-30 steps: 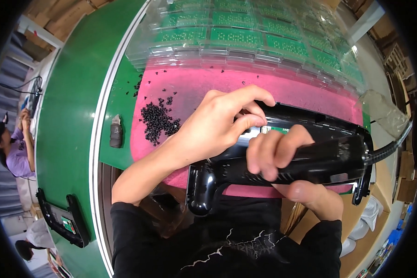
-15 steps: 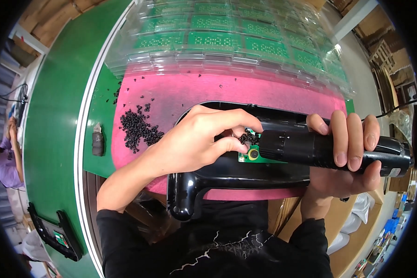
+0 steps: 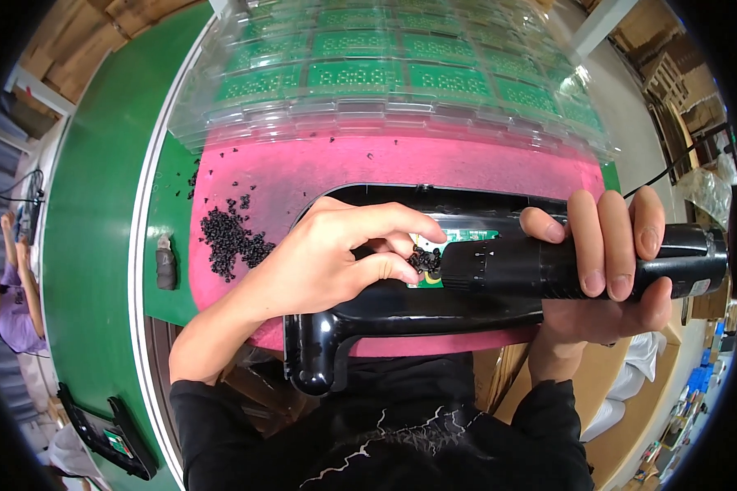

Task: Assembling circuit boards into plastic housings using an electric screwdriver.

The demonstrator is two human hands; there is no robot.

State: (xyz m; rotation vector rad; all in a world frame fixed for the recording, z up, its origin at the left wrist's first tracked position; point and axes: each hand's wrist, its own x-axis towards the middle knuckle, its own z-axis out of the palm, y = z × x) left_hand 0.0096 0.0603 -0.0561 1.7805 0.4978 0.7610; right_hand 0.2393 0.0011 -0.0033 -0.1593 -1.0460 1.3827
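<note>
My left hand is closed, with a small clump of black screws between its thumb and fingers. Wrapped round a black electric screwdriver, my right hand holds it nearly level. The driver's nose points left and reaches the screws at my left fingertips; its bit is hidden there. Below both hands lies a black plastic housing with a handle-like arm at its near left. A green circuit board sits inside it, partly covered by the driver and my left hand.
On the pink mat, a pile of loose black screws lies left of the housing. Clear trays of green boards stand behind. A small dark wrapped object is at left. Another housing and a person are farther left.
The screwdriver's nose and my left hand have shifted slightly left and a little nearer to me over the board. More of the board's far edge shows. Both hands keep their grip.
</note>
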